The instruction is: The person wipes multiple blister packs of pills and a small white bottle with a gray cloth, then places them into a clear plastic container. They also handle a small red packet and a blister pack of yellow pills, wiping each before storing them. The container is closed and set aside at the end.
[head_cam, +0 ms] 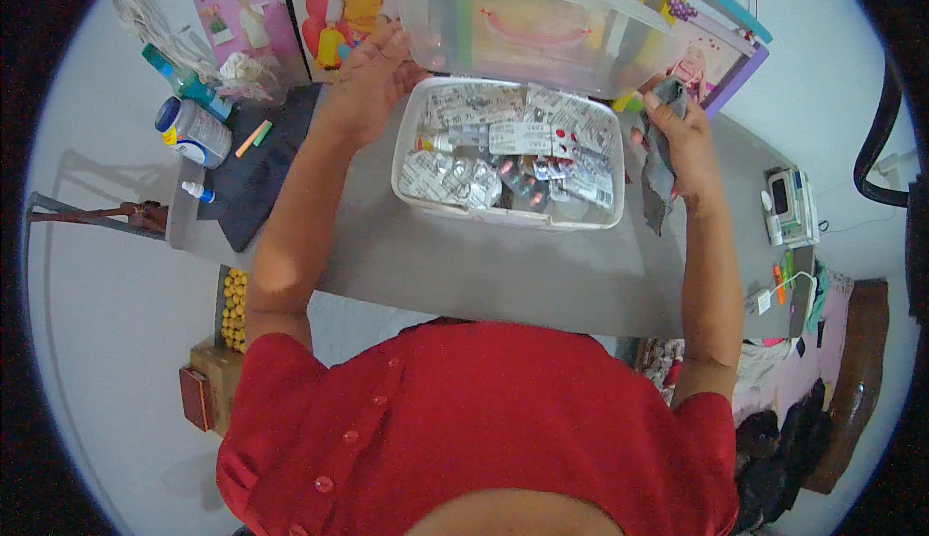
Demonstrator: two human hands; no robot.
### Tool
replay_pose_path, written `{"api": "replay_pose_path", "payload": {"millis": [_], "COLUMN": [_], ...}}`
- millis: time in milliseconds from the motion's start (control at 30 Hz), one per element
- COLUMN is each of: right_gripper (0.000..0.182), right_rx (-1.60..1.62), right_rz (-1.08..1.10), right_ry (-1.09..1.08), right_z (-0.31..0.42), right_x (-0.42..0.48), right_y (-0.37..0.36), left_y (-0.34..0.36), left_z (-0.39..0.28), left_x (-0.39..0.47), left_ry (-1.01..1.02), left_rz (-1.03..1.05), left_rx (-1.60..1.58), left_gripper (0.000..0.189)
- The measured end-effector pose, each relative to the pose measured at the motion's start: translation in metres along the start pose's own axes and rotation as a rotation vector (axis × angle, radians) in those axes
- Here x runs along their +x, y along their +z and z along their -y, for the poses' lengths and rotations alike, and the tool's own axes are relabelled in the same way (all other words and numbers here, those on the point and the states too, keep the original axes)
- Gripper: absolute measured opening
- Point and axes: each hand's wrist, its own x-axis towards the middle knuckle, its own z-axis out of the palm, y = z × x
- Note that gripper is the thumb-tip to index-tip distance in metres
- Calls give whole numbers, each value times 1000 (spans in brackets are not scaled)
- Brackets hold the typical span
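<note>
A white plastic storage box [508,218] sits on the grey desk, full of blister packs of pills [522,138], several of them printed with writing. Behind its far rim stands a clear plastic lid [537,57] with a pink handle, tilted upright. My left hand [377,75] is at the lid's left edge, fingers partly hidden; whether it grips the lid is not plain. In my right hand [678,130], near the lid's right lower corner, is a crumpled grey cloth [657,180] that hangs down beside the box.
On the desk [493,267], a dark mat [250,173] lies left, bearing chalk-like sticks [254,138]. Near it stand a lidded plastic jar [194,132] and a small blue-and-white bottle [198,191]. Framed photos [715,64] line the back. A white device [791,206] sits far right.
</note>
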Motion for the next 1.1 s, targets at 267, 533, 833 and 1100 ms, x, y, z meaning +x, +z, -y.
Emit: {"api": "replay_pose_path", "payload": {"millis": [267, 533, 833, 1100], "right_gripper": [39, 46, 54, 60], "right_rx": [-320, -274, -595, -525], "right_rz": [51, 87, 59, 98], "right_ry": [-213, -289, -461, -337], "right_z": [-7, -13, -17, -17], "right_x": [-27, -56, -74, -87], "right_y": [-4, 2, 0, 2], "left_y": [-6, -2, 13, 15], "left_z": [-11, -21, -27, -22], "left_x": [-42, -70, -90, -96], "left_ry": [-3, 93, 111, 100], "left_rz": [103, 168, 195, 162], "left_rx": [12, 258, 161, 129], "left_gripper": [47, 54, 58, 61]}}
